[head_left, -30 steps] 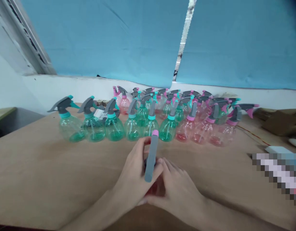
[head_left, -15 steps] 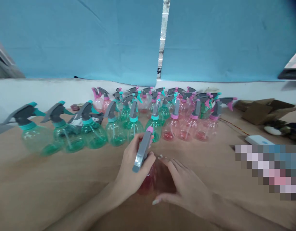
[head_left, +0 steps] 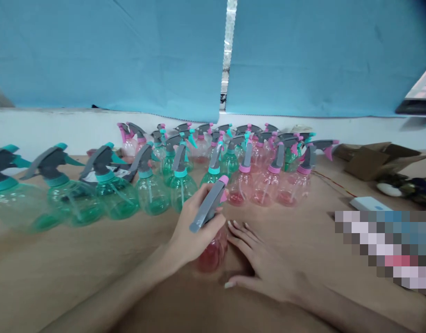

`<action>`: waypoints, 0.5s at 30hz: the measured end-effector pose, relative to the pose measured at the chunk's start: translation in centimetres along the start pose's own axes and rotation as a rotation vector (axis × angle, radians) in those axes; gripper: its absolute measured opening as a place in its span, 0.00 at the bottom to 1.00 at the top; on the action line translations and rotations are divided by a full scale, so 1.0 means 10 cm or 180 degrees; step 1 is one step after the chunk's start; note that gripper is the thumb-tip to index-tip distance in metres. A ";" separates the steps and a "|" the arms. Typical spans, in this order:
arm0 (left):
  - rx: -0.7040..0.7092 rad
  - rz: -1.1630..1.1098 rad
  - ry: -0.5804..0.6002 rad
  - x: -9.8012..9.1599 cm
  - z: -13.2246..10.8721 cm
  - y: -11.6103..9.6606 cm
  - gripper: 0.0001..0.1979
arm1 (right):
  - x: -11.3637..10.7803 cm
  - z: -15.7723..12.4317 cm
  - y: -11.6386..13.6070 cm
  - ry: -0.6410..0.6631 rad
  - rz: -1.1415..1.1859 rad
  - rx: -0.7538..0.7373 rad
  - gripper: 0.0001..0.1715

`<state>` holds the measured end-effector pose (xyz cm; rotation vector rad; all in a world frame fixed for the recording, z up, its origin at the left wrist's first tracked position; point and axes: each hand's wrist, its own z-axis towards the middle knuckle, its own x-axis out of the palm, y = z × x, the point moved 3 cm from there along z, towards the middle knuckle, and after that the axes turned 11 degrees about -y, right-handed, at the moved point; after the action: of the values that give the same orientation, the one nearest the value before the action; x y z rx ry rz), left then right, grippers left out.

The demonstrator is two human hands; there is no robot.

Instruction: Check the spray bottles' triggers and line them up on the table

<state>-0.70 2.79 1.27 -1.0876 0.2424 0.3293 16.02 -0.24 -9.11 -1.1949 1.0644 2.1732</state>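
Observation:
My left hand is wrapped round the neck of a pink spray bottle, below its grey trigger head. The bottle is upright near the front of the table, and its pink nozzle points away from me. My right hand is open just right of the bottle, fingers spread and thumb apart, low over the table or resting on it. Behind my hands runs a row of clear green spray bottles with turquoise collars. To the right this row continues with several pink spray bottles.
More pink and green spray bottles crowd together behind the front row. An opened cardboard box sits at the right, with a white device and a thin cable nearer. Blue sheeting hangs at the back above a white wall.
The view has shifted slightly right, so the bottles appear further left. The bottle in my left hand shows more upright, and my right hand's fingers have spread beside it.

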 end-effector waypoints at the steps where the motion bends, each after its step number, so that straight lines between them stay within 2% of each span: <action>1: -0.0015 0.0003 -0.0019 0.00 -0.01 0.00 0.10 | 0.00 0.00 0.00 -0.0017 0.0028 -0.0018 0.52; 5: 0.0049 0.0013 -0.0119 -0.01 -0.01 -0.01 0.08 | 0.01 0.02 0.01 -0.0043 0.0110 -0.0049 0.51; 11: 0.0212 0.0031 0.0119 -0.02 0.05 -0.05 0.07 | 0.00 0.03 -0.01 -0.0002 0.0193 -0.0051 0.51; 15: 0.0320 0.0099 -0.0075 -0.03 0.05 -0.07 0.05 | -0.01 0.04 -0.01 0.0028 0.0202 -0.0024 0.51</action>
<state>-0.71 2.85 2.20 -0.9812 0.2525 0.3538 15.94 0.09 -8.94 -1.1904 1.1131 2.2234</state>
